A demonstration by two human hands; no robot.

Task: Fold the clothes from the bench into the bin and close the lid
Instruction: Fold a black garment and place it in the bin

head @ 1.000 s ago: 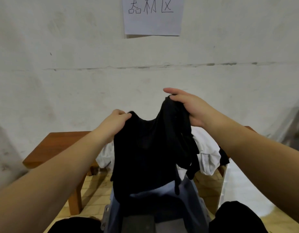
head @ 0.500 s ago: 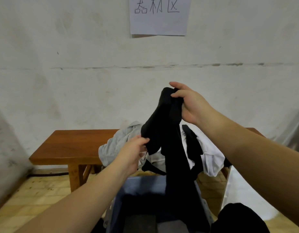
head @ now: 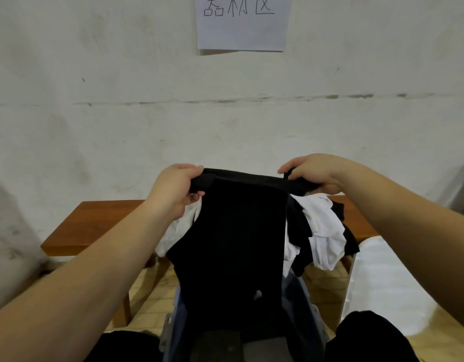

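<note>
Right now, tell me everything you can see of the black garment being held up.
The black garment is plain, dark, soft-looking cloth. It hangs in a long panel, its top edge stretched level between the left hand and the right hand, each gripping a corner. It hangs in front of the bench with its clothes pile; its lower end drops into the open bin.

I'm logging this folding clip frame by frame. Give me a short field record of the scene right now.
held item: black garment, hanging over the bin
left hand: grips its top edge
right hand: grips its top edge
bin: blue, open, below the garment
bench: wooden, white and dark clothes piled on it
wall: paper sign
</note>
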